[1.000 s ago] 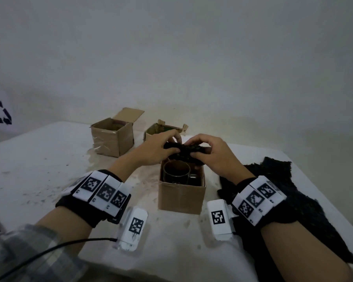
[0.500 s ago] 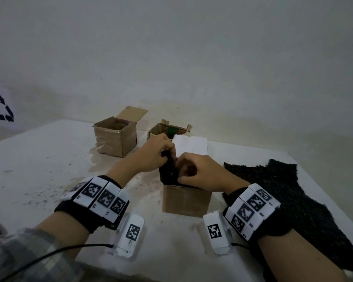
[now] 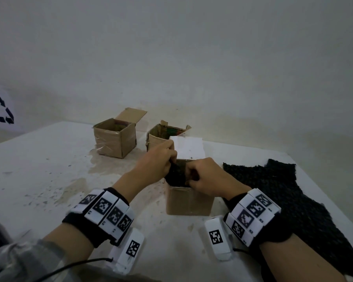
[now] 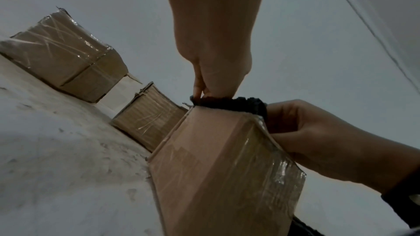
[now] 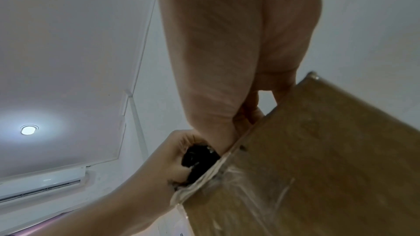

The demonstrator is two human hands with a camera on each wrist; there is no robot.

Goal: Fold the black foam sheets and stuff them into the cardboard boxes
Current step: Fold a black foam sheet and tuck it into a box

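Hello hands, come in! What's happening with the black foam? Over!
Left hand and right hand grip folded foam. Foam partly inside near box. Nothing in the way.

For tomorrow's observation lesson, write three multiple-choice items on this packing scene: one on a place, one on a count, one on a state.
1. Where do the spare foam sheets lie?
A. right of the near box
B. inside the far left box
C. on the floor

2. How many cardboard boxes are on the table?
A. one
B. three
C. five

3. The foam wad is:
A. flat on the table
B. fully inside
C. sticking out of the near box

Answers: 1 A, they lie spread at the table's right; 2 B, two far, one near; 3 C, both hands press it at the rim.
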